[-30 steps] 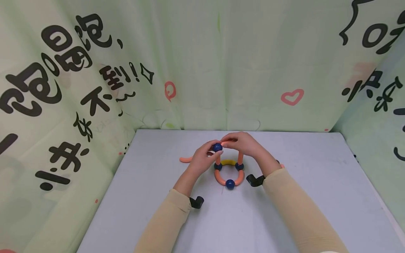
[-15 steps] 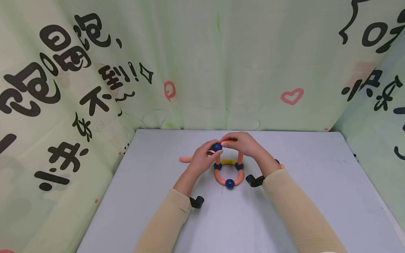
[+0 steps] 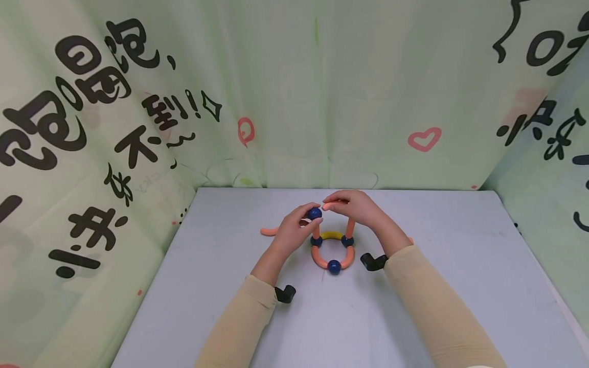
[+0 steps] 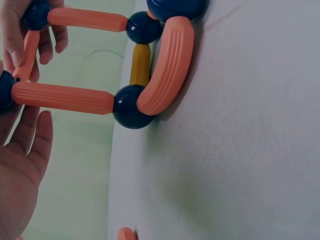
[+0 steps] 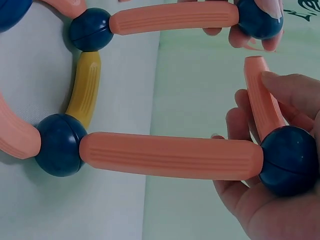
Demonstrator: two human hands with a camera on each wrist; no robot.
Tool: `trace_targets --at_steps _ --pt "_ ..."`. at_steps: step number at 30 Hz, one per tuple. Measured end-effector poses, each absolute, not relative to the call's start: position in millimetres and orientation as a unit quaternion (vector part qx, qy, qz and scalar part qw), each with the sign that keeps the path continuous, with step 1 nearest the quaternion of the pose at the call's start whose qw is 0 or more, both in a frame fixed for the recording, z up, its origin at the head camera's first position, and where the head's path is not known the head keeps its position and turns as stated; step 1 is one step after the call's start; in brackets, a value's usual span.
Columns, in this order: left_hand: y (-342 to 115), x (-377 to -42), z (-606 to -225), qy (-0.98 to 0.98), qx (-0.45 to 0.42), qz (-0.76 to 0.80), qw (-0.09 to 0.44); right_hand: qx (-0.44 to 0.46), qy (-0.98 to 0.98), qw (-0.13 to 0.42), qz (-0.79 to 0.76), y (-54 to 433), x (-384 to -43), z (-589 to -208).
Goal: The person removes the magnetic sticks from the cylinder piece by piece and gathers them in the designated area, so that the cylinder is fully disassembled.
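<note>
A magnetic stick-and-ball frame stands on the table. Its base ring joins curved orange sticks [image 3: 318, 257], a yellow stick [image 3: 331, 235] and blue balls [image 3: 334, 267]. Two upright orange sticks [image 5: 172, 155] rise from it, each topped by a blue ball. My left hand [image 3: 294, 227] holds the left top ball [image 3: 315, 213] between thumb and fingers. With thumb and fingers, my right hand [image 3: 356, 207] pinches a short orange stick [image 5: 262, 97] attached to the right top ball [image 5: 290, 160]. A small gap separates that stick's free end from the left top ball.
A loose curved orange stick [image 3: 269, 232] lies left of the frame. Another orange piece [image 3: 411, 240] shows partly behind my right forearm. Printed curtains [image 3: 368, 102] hang along the back and sides of the table [image 3: 460, 286]. A black camera [image 3: 285, 294] sits at each wrist.
My right hand has shifted slightly right and up, so the orange stick's end has come away from the left top ball. My left hand has barely moved.
</note>
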State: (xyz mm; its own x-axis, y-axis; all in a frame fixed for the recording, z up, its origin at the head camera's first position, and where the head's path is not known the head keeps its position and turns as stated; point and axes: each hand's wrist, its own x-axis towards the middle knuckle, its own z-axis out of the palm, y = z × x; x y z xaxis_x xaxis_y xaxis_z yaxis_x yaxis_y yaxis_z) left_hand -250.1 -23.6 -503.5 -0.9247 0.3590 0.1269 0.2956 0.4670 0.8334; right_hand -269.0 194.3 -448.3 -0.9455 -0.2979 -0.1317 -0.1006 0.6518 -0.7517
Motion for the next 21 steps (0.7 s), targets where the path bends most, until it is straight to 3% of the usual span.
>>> trace_targets --at_steps 21 --pt "-23 -249 -503 0.851 0.182 0.492 0.035 -0.083 0.89 0.089 -0.44 195 -267 -457"
